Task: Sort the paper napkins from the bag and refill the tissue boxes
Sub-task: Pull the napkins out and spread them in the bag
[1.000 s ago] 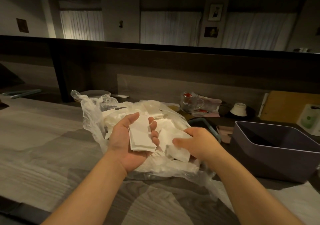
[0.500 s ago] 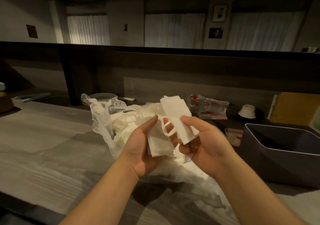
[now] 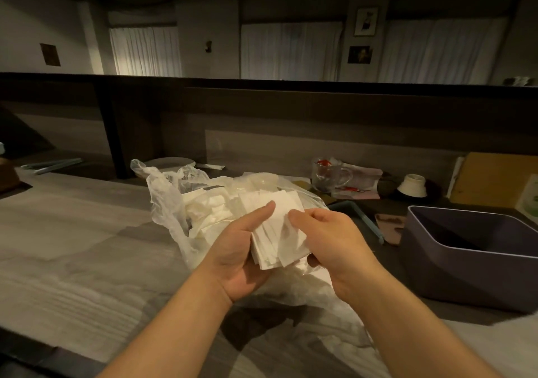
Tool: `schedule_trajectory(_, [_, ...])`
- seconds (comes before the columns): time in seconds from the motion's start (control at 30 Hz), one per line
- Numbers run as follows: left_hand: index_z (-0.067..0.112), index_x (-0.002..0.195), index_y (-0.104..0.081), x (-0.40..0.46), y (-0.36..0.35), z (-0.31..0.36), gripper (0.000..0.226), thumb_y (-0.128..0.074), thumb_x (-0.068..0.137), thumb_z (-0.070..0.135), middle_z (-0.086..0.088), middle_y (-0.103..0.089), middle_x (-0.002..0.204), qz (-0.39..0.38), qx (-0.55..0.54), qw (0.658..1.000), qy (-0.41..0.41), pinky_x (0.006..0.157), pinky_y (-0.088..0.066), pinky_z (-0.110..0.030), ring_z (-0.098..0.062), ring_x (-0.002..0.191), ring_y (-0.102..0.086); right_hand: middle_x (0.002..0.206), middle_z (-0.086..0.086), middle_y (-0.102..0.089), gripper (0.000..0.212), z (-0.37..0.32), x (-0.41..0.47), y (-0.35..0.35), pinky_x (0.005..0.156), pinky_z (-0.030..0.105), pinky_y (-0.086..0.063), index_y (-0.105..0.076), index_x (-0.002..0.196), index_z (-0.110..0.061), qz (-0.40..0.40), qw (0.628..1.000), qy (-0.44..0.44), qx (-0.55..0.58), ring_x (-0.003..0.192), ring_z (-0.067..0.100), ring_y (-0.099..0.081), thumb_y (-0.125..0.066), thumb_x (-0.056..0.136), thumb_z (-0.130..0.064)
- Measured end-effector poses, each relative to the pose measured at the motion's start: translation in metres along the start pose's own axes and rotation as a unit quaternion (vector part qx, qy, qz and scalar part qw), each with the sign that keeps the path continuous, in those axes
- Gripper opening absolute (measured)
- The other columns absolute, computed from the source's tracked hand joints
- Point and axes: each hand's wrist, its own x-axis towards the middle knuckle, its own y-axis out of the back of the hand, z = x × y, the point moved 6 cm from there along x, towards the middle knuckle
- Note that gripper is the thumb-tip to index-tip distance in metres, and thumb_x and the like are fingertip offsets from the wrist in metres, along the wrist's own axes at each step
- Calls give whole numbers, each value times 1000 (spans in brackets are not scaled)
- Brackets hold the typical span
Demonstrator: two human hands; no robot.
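Both hands meet over the mouth of the plastic bag [image 3: 174, 202], and between them sits a small stack of folded paper napkins [image 3: 276, 232]. The left hand [image 3: 241, 249] cradles the stack from below, palm up, its thumb laid flat across the top sheet. The right hand [image 3: 329, 237] grips the stack's other edge, thumb on top and fingers curled beneath — so the stack is held by both at once.

The stack's long axis runs away from the person, roughly from the wrists toward the far side of the desk [image 3: 72, 246], with the sheets slightly fanned and not yet squared. The relation the coming move turns on, as I judge it: the dark bin [image 3: 465, 264] stands well off to the outside of the right hand, so that hand is the nearer one to carry napkins there, if that bin is indeed the receiver. I cannot tell whether it counts as a tissue box; its inside looks dark and appears to hold nothing.

The bag lies crumpled just beyond and beneath the hands, and still holds a loose heap of white napkins [image 3: 209, 208] — sorting looks far from done. Past the right hand, further off, stands a glass mug [image 3: 329, 176] with something red in it.
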Motion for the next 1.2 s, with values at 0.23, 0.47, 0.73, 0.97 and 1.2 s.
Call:
schedule_trajectory(0.23, [5, 105, -81, 0, -4, 0, 34, -67, 84, 27, -22, -72, 122, -30, 21, 999, -6, 105, -49, -52, -37, 105, -73, 110, -4, -64, 22, 3, 6, 2, 82, 36, -52, -73, 113, -27, -9, 1000, -4, 15, 96, 20, -57, -62, 100, -41])
schedule_trajectory(0.47, [9, 90, -84, -4, -9, 2, 25, -61, 87, 17, -20, -75, 115, -34, 21, 999, -17, 96, -56, -53, -36, 104, -74, 97, -5, -62, 20, 3, 10, 3, 86, 37, -53, -72, 107, -26, 0, 1000, -4, -19, 92, 18, -58, -59, 102, -41])
schedule_trajectory(0.73, [12, 92, -84, -8, -11, 1, 18, -72, 81, 14, -18, -73, 121, -55, 42, 998, -11, 106, -49, -51, -34, 110, -72, 94, -8, -72, 16, 2, 5, 0, 75, 32, -50, -77, 90, -31, -2, 999, 44, 6, 88, 13, -62, -65, 98, -38])
schedule_trajectory(0.97, [11, 108, -81, -4, -8, 1, 29, -67, 83, 10, -18, -70, 127, -50, 34, 998, -29, 95, -59, -47, -34, 117, -69, 106, -9, -70, 17, 2, 7, 1, 92, 40, -55, -75, 89, -30, -39, 998, 42, -5, 100, 17, -64, -65, 98, -39])
schedule_trajectory(1.2, [9, 112, -79, -7, -10, 2, 55, -95, 61, 19, -19, -73, 120, -61, 51, 996, -36, 86, -62, -47, -34, 106, -73, 131, -8, -67, 11, 8, 9, -6, 106, 51, -46, -79, 101, -31, -50, 992, 10, 119, 124, 29, -59, -73, 94, -35])
